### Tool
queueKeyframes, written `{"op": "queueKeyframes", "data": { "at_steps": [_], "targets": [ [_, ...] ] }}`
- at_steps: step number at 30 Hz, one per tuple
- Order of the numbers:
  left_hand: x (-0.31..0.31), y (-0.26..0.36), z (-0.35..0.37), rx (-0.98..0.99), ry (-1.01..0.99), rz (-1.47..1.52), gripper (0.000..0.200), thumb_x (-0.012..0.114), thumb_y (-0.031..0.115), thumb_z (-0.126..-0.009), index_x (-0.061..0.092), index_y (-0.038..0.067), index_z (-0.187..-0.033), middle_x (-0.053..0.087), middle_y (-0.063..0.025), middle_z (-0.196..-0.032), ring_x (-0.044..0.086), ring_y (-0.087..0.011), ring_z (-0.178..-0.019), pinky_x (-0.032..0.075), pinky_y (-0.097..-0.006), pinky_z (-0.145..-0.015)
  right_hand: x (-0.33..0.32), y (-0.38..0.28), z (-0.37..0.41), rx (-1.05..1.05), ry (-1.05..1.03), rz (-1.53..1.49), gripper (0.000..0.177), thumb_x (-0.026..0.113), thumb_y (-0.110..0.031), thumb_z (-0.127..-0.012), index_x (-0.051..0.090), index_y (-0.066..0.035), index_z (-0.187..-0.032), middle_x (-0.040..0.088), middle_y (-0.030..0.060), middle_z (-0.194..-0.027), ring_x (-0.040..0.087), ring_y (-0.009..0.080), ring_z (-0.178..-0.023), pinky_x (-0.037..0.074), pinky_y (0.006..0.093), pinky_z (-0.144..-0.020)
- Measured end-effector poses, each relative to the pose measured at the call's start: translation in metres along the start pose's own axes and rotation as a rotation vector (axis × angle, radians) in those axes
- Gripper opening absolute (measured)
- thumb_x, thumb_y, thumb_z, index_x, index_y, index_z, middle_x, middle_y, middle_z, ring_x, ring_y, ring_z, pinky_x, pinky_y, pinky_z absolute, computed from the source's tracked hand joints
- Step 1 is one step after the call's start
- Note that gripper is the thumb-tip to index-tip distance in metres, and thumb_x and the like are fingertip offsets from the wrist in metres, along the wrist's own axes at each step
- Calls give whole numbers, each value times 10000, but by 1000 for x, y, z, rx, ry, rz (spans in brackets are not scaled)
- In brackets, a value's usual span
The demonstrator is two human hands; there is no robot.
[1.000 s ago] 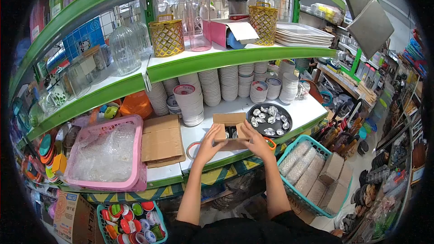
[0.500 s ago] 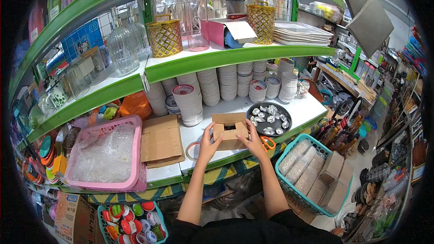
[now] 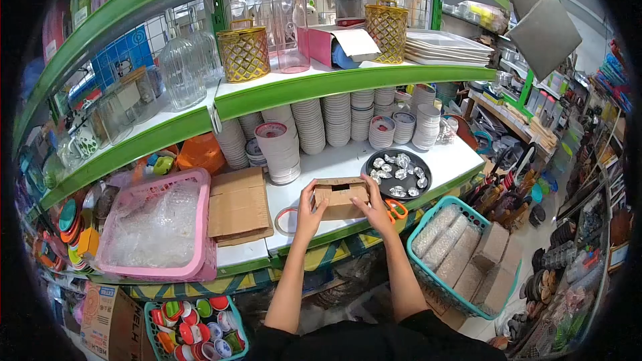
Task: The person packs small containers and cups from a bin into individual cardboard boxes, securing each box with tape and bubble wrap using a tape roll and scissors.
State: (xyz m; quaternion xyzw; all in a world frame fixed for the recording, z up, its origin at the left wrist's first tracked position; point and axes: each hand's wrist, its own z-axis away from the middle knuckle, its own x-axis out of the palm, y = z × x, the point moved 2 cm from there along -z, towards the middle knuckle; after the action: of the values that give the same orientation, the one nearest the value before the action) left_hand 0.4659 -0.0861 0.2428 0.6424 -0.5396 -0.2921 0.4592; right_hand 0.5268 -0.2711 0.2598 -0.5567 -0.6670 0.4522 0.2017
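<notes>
A small brown cardboard box (image 3: 342,211) stands near the shelf's front edge, its top flaps folded in with a dark gap left at the middle. My left hand (image 3: 307,214) grips its left side, thumb on the front. On the right side my right hand (image 3: 376,210) is closed around the box, thumb pressing near the top. Beside my left hand lies a roll of tape (image 3: 279,222). Scissors with orange handles (image 3: 398,210) rest by my right hand, partly hidden. Behind it, a black round tray (image 3: 421,191) holds several silvery, shiny pieces.
Flattened cardboard (image 3: 237,204) and a pink basket (image 3: 202,227) of bubble wrap are on the left. Stacked bowls (image 3: 279,154) line the back under a green-edged shelf (image 3: 348,87). A teal basket (image 3: 416,259) with wrapped rolls and boxes stands lower right.
The box's raised back flap has come down, and the opening on top has narrowed to a small gap. Both hands stay on the box's sides.
</notes>
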Motion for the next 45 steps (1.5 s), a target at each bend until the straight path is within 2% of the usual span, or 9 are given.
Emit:
{"op": "queueKeyframes", "data": {
  "at_steps": [6,12,20,26,29,34,38,41,45],
  "targets": [
    [1,-1,4,70,40,-76,514,606,84,-873,386,34,-1335,350,-137,-1433,362,-262,-1308,323,-387,-1069,0,-9,3,-22,0,100,542,607,-227,-881,378,1,-1316,303,175,-1442,326,297,-1324,278,365,-1076],
    [7,32,9,122,65,-586,475,545,231,-922,417,22,-1328,372,-166,-1427,399,-306,-1286,341,-375,-1052,3,-14,0,28,6,142,463,559,-216,-908,428,21,-1285,256,168,-1490,316,298,-1342,277,370,-1074],
    [-14,33,49,67,119,-1146,486,599,172,-856,452,7,-1288,548,-169,-1166,524,-349,-1035,419,-417,-909,8,-26,6,60,62,211,448,547,-239,-914,463,9,-1276,326,159,-1463,450,313,-1253,427,384,-955],
    [-32,29,60,-105,95,-1002,342,609,40,-804,571,-23,-1138,549,-198,-1069,514,-356,-986,426,-427,-875,14,-34,14,53,102,477,553,553,-235,-903,361,-41,-1385,254,174,-1492,316,356,-1338,303,396,-1064],
    [-28,35,62,-100,137,-1060,266,588,29,-820,588,-50,-1075,532,-210,-1089,518,-356,-958,426,-431,-853,18,-44,19,22,129,577,625,587,-254,-879,318,-65,-1410,190,188,-1508,217,434,-1357,262,497,-1070],
    [-28,48,66,27,280,-997,249,557,55,-870,560,-55,-1093,511,-187,-975,531,-348,-896,432,-408,-814,26,-74,32,-45,235,674,648,626,-198,-836,335,-58,-1398,198,201,-1501,149,424,-1382,213,517,-1084],
    [-19,73,69,-14,286,-641,240,570,81,-895,543,-42,-1099,461,-119,-878,530,-245,-780,466,-327,-728,34,-104,38,-183,254,485,458,611,-114,-850,479,-7,-1276,412,209,-1389,344,375,-1318,293,425,-1062],
    [-9,77,76,26,247,-403,242,593,77,-890,546,-35,-1098,442,-77,-876,510,-153,-746,465,-256,-628,42,-116,41,-130,51,169,310,595,-76,-857,580,19,-1152,603,173,-1170,579,303,-1090,432,356,-937],
    [7,99,83,71,217,-338,268,608,-7,-849,547,-34,-1109,447,-65,-889,521,-114,-774,488,-219,-617,52,-130,46,-200,-65,96,321,578,-36,-851,578,8,-1169,593,177,-1179,578,294,-1091,437,348,-932]
  ]
}}
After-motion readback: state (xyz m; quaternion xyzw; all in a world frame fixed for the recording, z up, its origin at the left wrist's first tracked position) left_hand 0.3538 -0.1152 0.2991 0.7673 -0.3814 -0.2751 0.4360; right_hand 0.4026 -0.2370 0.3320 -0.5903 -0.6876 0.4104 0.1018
